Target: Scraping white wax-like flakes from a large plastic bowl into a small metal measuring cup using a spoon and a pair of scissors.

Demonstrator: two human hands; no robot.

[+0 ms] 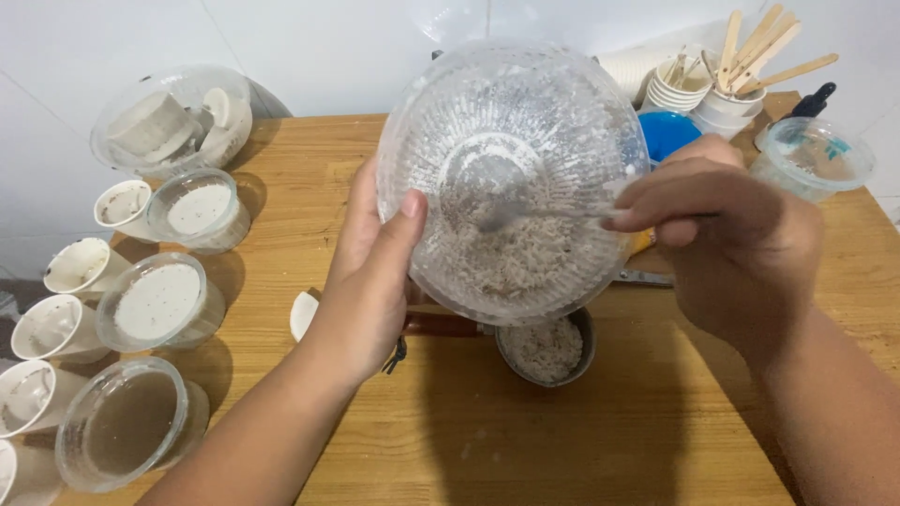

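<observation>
Head view, looking down at a brown wooden table (pixel 562 440). Nearest on the left edge sit clear round plastic containers with lids: one with brownish liquid (pixel 127 433), then two holding white stuff with dark specks (pixel 157 302) (pixel 199 208), so three in that row. Beside them runs a line of small white paper cups (pixel 58 328); I count about six, though the nearest ones are cut off by the frame.

Middle of the shot: the left hand (pixel 367 276) is wrapped around the rim of a big clear textured plastic bowl (pixel 511 178), thumb on the inside, holding it tilted up off the table. A greyish grainy mix (pixel 511 258) sits in the low part of the bowl. The right hand (pixel 727 244) is pinched shut on a thin metal spoon (pixel 525 214), whose tip is down in that mix. Right under the bowl's lower edge stands one small dark round cup (pixel 547 349) filled with the same grainy stuff.

Further back: one clear lidded tub with white cups piled inside (pixel 173 117) at far left, one blue plastic lid (pixel 667 133), a stack of white cups holding flat wooden sticks (pixel 759 52) (about six sticks), and one more clear lidded container (pixel 814 155) at far right.
</observation>
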